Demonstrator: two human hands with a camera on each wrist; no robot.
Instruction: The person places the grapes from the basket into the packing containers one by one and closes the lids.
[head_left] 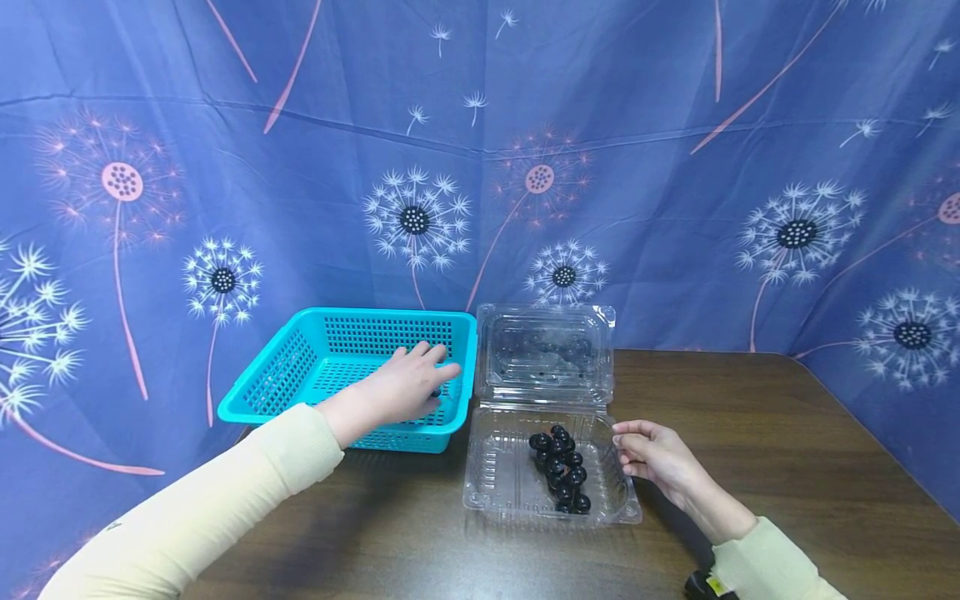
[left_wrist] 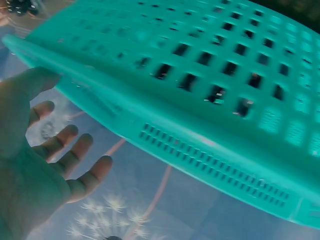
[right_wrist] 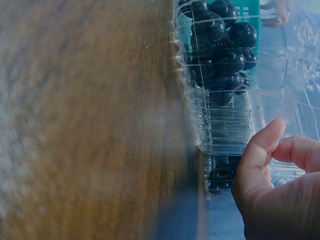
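A clear plastic clamshell box lies unfolded on the table, its lid raised at the back. A bunch of black grapes rests inside the box, toward its right half. My right hand pinches the box's right rim between thumb and fingers, as the right wrist view also shows. To the left stands a turquoise plastic basket. Over its right part reaches my left hand, fingers spread and gripping nothing; the left wrist view shows these fingers loose near the basket's rim. A small dark spot shows beside the palm.
The brown wooden table extends to the right of the box. Behind it hangs a blue cloth with a dandelion print. A black object sits at my right cuff. The basket's right side stands close against the box's lid.
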